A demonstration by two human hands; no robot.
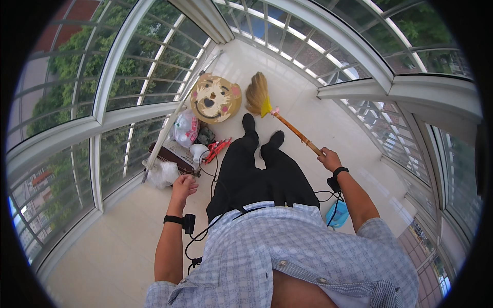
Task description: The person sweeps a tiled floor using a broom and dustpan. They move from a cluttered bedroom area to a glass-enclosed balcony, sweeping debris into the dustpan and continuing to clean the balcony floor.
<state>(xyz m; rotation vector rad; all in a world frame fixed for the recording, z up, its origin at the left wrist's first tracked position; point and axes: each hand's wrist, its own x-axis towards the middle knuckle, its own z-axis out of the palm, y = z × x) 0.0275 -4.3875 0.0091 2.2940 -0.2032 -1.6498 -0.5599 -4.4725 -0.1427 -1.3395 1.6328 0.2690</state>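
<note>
My right hand (329, 159) grips the upper end of a straw broom's wooden handle (294, 131). The handle slants away to a yellow binding and fanned bristles (257, 94), which are at the pale tiled floor (308, 104) beyond my shoes. Nothing is held in my left hand (185, 188); its fingers are loosely curled, and it hangs above the floor near a white plastic bag (163, 174). Left of the bristles sits a round stool-like thing (215, 102) with a worn bear face on its top.
Against the left windows are a brown box (173, 159), a stuffed plastic bag (185, 127), a white rounded object (198, 153) and a red item (216, 149). A long pole (169, 123) leans there. A blue dustpan-like object (337, 214) lies by my right side. Black cables hang around me.
</note>
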